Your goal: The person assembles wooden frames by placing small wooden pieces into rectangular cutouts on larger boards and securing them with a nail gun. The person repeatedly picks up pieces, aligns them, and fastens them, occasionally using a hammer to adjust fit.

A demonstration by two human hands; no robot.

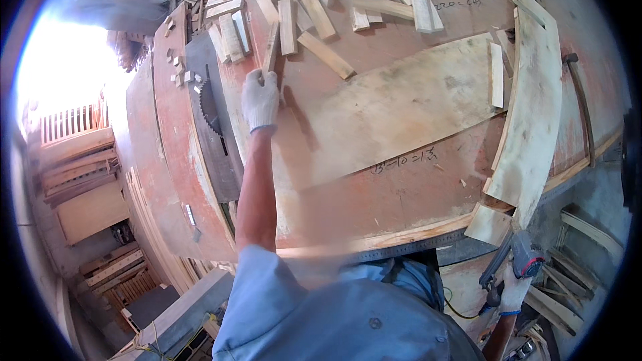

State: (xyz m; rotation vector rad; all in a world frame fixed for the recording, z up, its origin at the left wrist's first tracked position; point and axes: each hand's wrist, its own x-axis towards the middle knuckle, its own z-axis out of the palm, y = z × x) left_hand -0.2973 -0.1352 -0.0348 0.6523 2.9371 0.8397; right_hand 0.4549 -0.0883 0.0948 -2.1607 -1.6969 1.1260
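My left hand [259, 97], in a white knit glove, is closed on the near end of a narrow wood strip [271, 47] that points away from me. Beside that strip lie other short wood blocks [287, 27]. At the lower right my gloved right hand [513, 289] grips a grey and black nail gun [525, 254] with a red-ringed end. Its nose is close to a pale wooden piece [490, 224] at the near end of a long curved plywood strip [543, 107]. Whether the nose touches the wood, I cannot tell.
A saw blade [208, 110] sticks up through a dark plate at the left of the table. A wide plywood board [401, 103] lies across the middle. On the right rests a hammer [580, 93]. Slatted wooden pieces [77, 124] are stacked on the floor at left.
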